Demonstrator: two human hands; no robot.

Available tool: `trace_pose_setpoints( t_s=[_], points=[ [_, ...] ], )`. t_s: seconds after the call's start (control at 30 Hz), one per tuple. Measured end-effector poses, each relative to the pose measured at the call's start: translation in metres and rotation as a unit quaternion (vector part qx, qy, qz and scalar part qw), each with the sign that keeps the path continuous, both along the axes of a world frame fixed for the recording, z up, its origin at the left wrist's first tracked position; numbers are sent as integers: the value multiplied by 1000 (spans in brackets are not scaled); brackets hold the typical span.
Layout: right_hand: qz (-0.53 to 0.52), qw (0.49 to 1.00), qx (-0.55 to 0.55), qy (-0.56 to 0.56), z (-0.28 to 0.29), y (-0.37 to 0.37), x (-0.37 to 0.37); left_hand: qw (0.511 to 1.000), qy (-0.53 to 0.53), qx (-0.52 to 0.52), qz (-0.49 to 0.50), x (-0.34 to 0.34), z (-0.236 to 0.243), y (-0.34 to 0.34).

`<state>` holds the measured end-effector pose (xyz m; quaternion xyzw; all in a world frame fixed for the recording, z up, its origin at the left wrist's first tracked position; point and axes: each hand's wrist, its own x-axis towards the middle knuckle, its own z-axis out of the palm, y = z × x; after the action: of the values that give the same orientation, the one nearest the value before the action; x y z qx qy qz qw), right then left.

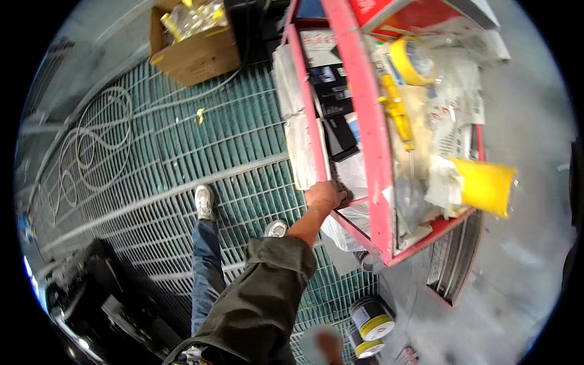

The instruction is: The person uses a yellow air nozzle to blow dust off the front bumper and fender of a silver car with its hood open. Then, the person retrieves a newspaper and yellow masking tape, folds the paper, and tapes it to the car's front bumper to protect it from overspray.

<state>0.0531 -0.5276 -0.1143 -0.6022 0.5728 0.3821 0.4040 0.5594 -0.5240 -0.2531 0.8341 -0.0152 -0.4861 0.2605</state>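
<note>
My left hand [322, 196] reaches across to a red metal cart [372, 146] and is closed round the edge of its lower shelf frame. Just beyond the fingers is a small brownish thing, partly hidden. Black flat packets [331, 94] and white papers lie on that shelf. At the lower edge, my right hand [330, 345] is blurred and appears to hold a pale round object [309, 344], its kind unclear. On the cart's top lie a yellow tape roll [412, 61], a yellow-handled tool [398, 118] and a yellow packet [486, 187].
A cardboard box [204, 58] with clear plastic and yellow pieces stands far left on the floor grating [164, 146]. A hose [91, 137] lies coiled at left. Cans with yellow bands [372, 322] stand below the cart. Dark equipment [100, 292] is at lower left.
</note>
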Motion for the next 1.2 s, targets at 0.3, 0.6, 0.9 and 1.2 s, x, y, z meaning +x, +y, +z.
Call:
trace_pose_setpoints(
  t_s=[0.3,0.6,0.9,1.2],
  points=[
    [318,915,6,-248,-42,-25,-35,970,-19,-189,154,-28,-32,26],
    [-6,999,16,-40,14,5,111,908,61,-190,367,-31,-103,96],
    [304,945,-33,-114,4,-14,78,894,76,-183,402,5,-140,76],
    [140,986,-13,-92,-7,-76,164,889,54,-13,455,31,-162,11]
  ],
)
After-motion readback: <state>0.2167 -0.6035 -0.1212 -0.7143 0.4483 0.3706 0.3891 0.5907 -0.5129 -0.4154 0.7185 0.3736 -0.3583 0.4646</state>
